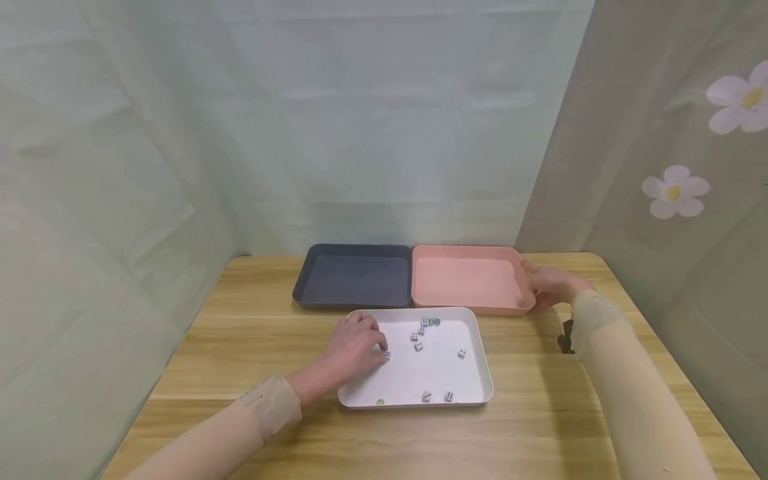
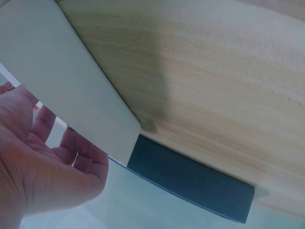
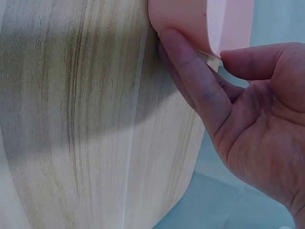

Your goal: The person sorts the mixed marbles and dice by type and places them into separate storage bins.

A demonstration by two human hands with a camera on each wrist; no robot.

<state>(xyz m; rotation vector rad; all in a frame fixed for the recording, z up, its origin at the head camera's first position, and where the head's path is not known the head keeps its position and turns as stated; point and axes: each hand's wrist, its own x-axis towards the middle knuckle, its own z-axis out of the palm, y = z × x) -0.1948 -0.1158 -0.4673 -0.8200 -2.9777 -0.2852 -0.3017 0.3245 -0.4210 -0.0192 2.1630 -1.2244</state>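
Observation:
In the head view, a white tray (image 1: pixel 420 373) lies nearest on the table, holding several white dice with dark pips, such as one die (image 1: pixel 461 354) at its right. My left hand (image 1: pixel 354 347) reaches over the tray's left wall, thumb and forefinger pinching a die (image 1: pixel 387 355). From the left wrist, that hand's curled fingers (image 2: pixel 93 162) show partly behind the white wall, which hides the die. At the far right, my right hand (image 1: pixel 555 283) grips the right end of a pink tray (image 1: pixel 468 273), thumb at the rim and fingers against the outer wall.
A dark blue tray (image 1: pixel 354 277) stands left of the pink one, side by side behind the white tray. Small green pieces (image 1: pixel 434 322) lie among the dice. A black object (image 1: pixel 565 337) sits by my right sleeve. Cloth curtains (image 1: pixel 384 133) surround the wooden table (image 1: pixel 252 333).

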